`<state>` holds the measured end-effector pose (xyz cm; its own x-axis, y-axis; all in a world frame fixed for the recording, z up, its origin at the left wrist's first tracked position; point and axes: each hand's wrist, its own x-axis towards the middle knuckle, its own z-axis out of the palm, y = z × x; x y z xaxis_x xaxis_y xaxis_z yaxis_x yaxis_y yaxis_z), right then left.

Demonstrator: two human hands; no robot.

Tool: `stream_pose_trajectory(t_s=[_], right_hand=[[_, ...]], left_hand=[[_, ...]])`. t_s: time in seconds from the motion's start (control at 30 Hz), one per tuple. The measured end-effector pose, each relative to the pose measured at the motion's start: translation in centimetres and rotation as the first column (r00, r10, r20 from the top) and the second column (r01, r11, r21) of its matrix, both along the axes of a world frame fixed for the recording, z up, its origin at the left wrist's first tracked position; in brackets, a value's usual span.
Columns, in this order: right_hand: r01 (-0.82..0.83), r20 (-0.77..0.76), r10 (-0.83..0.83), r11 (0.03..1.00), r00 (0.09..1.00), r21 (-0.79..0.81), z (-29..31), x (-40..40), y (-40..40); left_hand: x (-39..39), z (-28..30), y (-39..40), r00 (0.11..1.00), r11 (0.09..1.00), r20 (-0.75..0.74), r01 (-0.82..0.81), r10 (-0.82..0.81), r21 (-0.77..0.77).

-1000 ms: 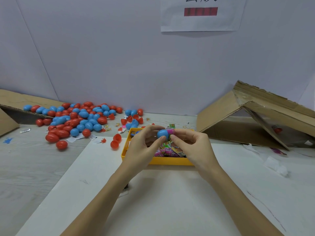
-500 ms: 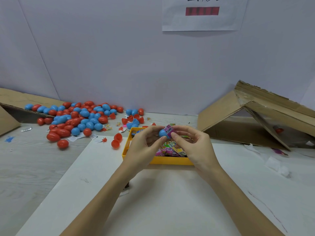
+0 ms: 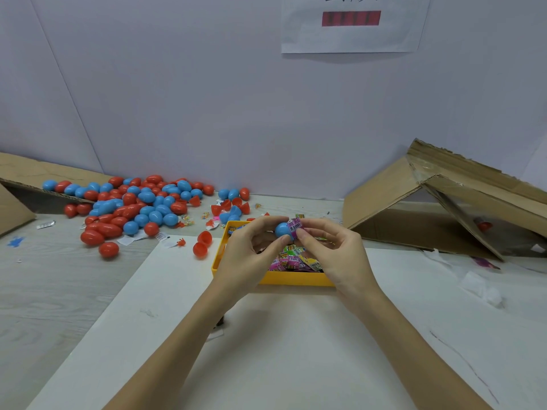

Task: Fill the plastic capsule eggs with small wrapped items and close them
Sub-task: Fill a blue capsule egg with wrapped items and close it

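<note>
My left hand (image 3: 250,250) pinches a blue egg half (image 3: 282,229) between thumb and fingers, just above the yellow tray (image 3: 291,279). My right hand (image 3: 333,253) pinches a pink wrapped item (image 3: 295,225) with a barcode, pressed against the open side of the blue half. The tray holds several small wrapped items (image 3: 293,258) in pink, green and yellow. A pile of red and blue capsule eggs (image 3: 139,207) lies on the table at the back left.
An open red egg (image 3: 202,244) lies just left of the tray. Loose red halves (image 3: 229,207) and scraps sit behind it. A collapsed cardboard box (image 3: 444,202) stands at the right, another cardboard flap (image 3: 20,184) at the far left. White paper (image 3: 266,350) covers the near table.
The pink wrapped item has turned and slid up against the blue half, its barcode side now showing. Both hands stay together above the tray with little other movement.
</note>
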<state>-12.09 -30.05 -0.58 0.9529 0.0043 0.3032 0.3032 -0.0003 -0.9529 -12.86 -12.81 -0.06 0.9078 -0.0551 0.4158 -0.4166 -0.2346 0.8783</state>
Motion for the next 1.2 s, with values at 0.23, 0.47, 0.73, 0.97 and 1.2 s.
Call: stream_pose_trajectory(t_s=[0.23,0.47,0.73,0.97,1.2], right_hand=[[-0.010,-0.060,0.017,0.994,0.998,0.107,-0.01,-0.10,0.26],[-0.019,-0.068,0.028,0.990,0.997,0.140,0.18,-0.28,0.39],[-0.009,-0.038,0.012,0.997,0.999,0.075,-0.08,-0.20,0.32],[0.011,0.005,-0.011,0.999,1.000,0.031,-0.07,-0.21,0.36],[0.004,-0.012,-0.003,0.998,1.000,0.068,0.16,-0.34,0.50]], left_hand=[[-0.05,0.14,-0.07,1.000,1.000,-0.021,-0.004,0.003,-0.013],[-0.12,0.20,-0.10,0.999,1.000,-0.044,0.003,-0.003,-0.009],[-0.24,0.31,-0.08,1.000,0.999,-0.008,-0.021,0.021,0.025],[-0.39,0.35,-0.09,0.998,0.998,0.040,-0.046,0.045,0.033],[-0.33,0.42,-0.14,0.999,0.999,0.014,-0.036,0.036,0.012]])
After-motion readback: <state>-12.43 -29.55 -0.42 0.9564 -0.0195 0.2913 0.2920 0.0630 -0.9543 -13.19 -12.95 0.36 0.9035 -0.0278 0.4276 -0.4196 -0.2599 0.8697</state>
